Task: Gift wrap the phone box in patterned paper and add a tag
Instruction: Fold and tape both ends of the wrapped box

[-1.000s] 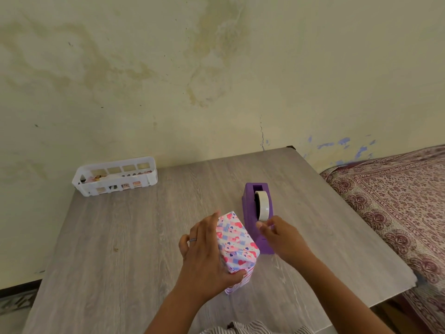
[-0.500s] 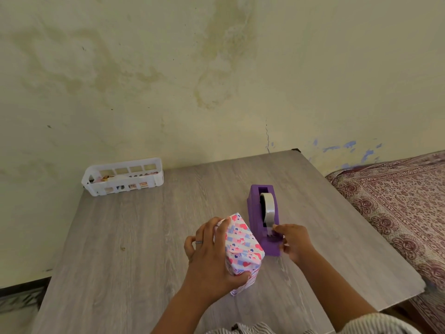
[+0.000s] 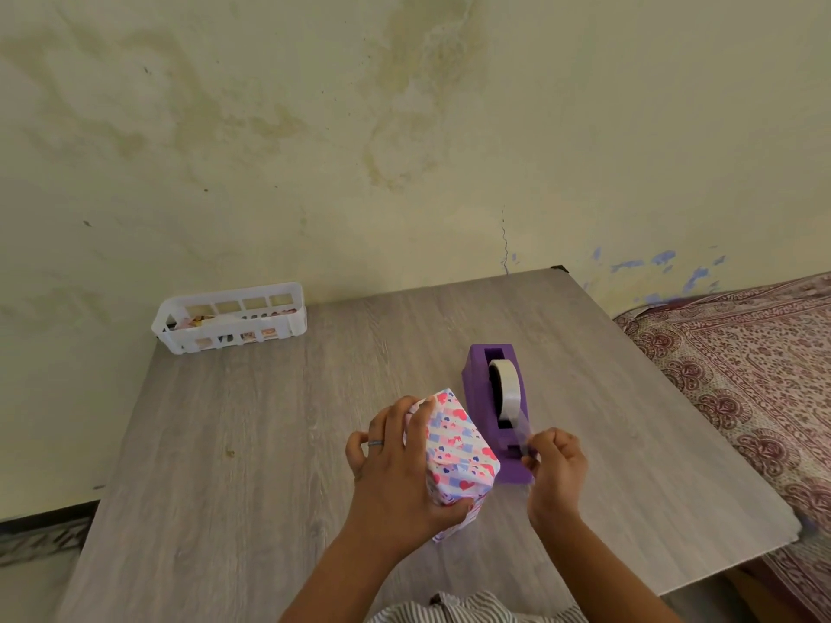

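Your wrapped phone box (image 3: 452, 451) stands on end on the table (image 3: 252, 442), gripped by your left hand (image 3: 400, 469), while your right hand (image 3: 555, 465) has now pinched tape (image 3: 521, 427) and drawn a strip off the purple dispenser (image 3: 483, 388), ready to seal a fold

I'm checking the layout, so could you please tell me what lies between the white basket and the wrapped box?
In the head view, only bare table lies between the white basket and the wrapped box.

Left hand (image 3: 395, 478) grips wrapped box (image 3: 454, 456); right hand (image 3: 555, 469) pinches tape (image 3: 521, 427).
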Motion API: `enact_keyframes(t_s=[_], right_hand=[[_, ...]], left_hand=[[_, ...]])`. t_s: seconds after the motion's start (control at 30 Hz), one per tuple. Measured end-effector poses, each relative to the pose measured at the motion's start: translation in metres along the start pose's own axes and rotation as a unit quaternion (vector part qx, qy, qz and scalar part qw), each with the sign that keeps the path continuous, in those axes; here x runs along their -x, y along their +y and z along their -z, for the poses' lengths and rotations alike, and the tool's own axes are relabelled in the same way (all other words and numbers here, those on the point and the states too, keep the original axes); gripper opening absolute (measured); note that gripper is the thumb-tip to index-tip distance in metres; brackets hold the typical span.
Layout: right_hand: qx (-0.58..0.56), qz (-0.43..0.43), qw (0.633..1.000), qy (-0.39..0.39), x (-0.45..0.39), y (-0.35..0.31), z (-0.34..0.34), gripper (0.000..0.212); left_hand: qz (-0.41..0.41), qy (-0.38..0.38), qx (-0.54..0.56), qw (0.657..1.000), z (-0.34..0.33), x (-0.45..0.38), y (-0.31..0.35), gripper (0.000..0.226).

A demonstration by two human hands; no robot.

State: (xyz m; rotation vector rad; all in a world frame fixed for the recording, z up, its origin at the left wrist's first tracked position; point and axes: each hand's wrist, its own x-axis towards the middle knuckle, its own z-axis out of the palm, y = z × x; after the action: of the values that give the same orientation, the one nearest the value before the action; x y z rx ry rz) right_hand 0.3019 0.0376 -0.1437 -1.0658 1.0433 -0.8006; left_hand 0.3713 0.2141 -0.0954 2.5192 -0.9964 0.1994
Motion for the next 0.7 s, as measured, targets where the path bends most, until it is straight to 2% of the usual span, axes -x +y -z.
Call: enact_keyframes(t_s=[0.37, 0.57, 0.7], right_hand=[[-0.036, -0.014, 0.999, -0.027, 0.007, 0.015, 0.018, 0.025], [0.015, -0.039, 0.997, -0.064, 0.011, 0.025, 0.032, 0.010], [0.071, -0.033, 0.994, -0.081, 0.007, 0.027, 0.038, 0.017]], left_hand=[[0.013, 0.001, 0.005, 1.000, -0.001, 0.000, 0.007, 0.102], [0.013, 0.005, 0.000, 1.000, -0.001, 0.000, 0.006, 0.101], [0.014, 0.004, -0.002, 1.000, -0.002, 0.001, 0.005, 0.100]])
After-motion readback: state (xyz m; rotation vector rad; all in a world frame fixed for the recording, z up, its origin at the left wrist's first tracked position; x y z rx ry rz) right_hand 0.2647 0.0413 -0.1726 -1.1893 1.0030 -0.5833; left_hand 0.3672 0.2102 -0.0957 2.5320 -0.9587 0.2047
